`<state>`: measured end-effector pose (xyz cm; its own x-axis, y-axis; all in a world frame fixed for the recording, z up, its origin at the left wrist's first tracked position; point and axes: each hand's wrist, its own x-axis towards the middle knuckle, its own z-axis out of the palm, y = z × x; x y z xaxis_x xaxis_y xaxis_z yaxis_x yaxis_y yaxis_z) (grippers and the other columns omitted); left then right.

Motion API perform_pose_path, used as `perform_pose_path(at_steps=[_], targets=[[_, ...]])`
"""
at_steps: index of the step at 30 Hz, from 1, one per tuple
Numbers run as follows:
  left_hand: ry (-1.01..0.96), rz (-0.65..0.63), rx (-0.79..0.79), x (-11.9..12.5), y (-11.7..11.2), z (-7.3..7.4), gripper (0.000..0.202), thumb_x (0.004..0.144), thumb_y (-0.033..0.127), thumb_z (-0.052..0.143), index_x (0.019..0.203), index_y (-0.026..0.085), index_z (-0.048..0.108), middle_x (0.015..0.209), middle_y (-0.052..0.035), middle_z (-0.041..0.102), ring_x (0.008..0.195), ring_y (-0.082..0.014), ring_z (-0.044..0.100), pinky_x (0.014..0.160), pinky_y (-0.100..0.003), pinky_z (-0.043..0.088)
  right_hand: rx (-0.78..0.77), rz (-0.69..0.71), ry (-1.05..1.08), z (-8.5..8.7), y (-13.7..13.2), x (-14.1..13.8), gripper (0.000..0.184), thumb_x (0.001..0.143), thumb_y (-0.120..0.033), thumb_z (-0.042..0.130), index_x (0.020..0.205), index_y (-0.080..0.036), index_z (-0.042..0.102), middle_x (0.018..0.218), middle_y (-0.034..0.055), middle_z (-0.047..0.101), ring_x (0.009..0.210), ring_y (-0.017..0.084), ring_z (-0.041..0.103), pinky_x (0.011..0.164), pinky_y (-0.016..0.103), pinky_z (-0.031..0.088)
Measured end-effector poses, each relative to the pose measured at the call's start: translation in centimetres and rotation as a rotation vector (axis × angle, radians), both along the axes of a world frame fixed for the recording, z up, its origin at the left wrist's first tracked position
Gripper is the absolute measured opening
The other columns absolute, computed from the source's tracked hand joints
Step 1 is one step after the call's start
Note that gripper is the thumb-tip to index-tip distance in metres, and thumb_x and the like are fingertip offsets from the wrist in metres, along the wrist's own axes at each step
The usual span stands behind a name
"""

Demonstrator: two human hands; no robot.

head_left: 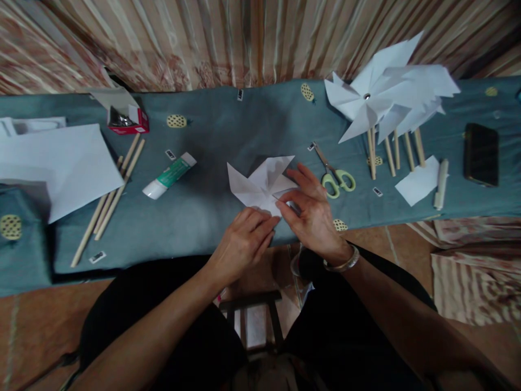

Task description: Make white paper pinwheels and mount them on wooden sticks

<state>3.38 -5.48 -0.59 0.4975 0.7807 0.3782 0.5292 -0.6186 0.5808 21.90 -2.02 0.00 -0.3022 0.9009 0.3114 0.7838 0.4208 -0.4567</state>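
Observation:
A folded white paper pinwheel [256, 187] is at the near edge of the cloth-covered table, its blades standing up around the centre. My left hand [246, 239] is closed, thumb and fingers pinching the near side of the paper. From the right, my right hand [311, 214] grips a right-hand flap between thumb and index finger near the middle, its other fingers raised over the paper. Both fingertips partly hide the near blades. Just right of that hand lie scissors [336, 176] with green handles. A glue stick [170, 175] rests to the left of the pinwheel.
Finished pinwheels [378, 89] on sticks lie at the back right, near a paper scrap [418, 182], a white pen [440, 184] and a dark phone [481, 155]. At left are wooden sticks [118, 195], white paper sheets [77, 163] and a red box [128, 124]. Curtains hang behind.

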Motion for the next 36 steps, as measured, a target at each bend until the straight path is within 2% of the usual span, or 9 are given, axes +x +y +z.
perform_pose_path(at_steps=[10, 22, 29, 36], targets=[[0.018, 0.017, 0.024, -0.03, 0.0, -0.08, 0.023, 0.093, 0.015, 0.053, 0.115, 0.011, 0.061, 0.096, -0.0097, 0.066, 0.089, -0.0206, 0.059, 0.077, -0.037, 0.055, 0.019, -0.017, -0.005, -0.22, 0.07, -0.05, 0.011, 0.09, -0.029, 0.06, 0.081, -0.023, 0.065, 0.136, 0.0125, 0.059, 0.141, 0.03, 0.04, 0.108, 0.056, 0.039], [0.015, 0.017, 0.038, -0.01, 0.11, 0.04, 0.022, 0.092, 0.013, 0.055, 0.113, 0.009, 0.062, 0.095, -0.0103, 0.066, 0.088, -0.0205, 0.059, 0.077, -0.037, 0.056, 0.039, -0.031, -0.002, -0.38, 0.21, -0.09, 0.009, 0.088, -0.028, 0.062, 0.08, -0.024, 0.065, 0.134, 0.0104, 0.061, 0.139, 0.029, 0.043, 0.107, 0.055, 0.041], [-0.001, 0.02, 0.024, -0.05, 0.07, -0.12, 0.023, 0.093, 0.014, 0.054, 0.113, 0.009, 0.061, 0.094, -0.0102, 0.066, 0.089, -0.0209, 0.059, 0.077, -0.038, 0.056, 0.041, -0.031, -0.004, -0.04, 0.15, -0.3, 0.01, 0.088, -0.027, 0.062, 0.08, -0.022, 0.066, 0.132, 0.0129, 0.062, 0.137, 0.031, 0.045, 0.108, 0.054, 0.041], [0.004, 0.022, 0.018, -0.05, 0.06, -0.07, 0.023, 0.093, 0.014, 0.053, 0.114, 0.012, 0.061, 0.095, -0.0091, 0.066, 0.09, -0.0207, 0.059, 0.078, -0.038, 0.056, 0.036, -0.015, 0.016, -0.32, 0.17, -0.15, 0.008, 0.089, -0.03, 0.061, 0.083, -0.027, 0.064, 0.134, 0.0045, 0.06, 0.14, 0.025, 0.042, 0.11, 0.053, 0.04]])
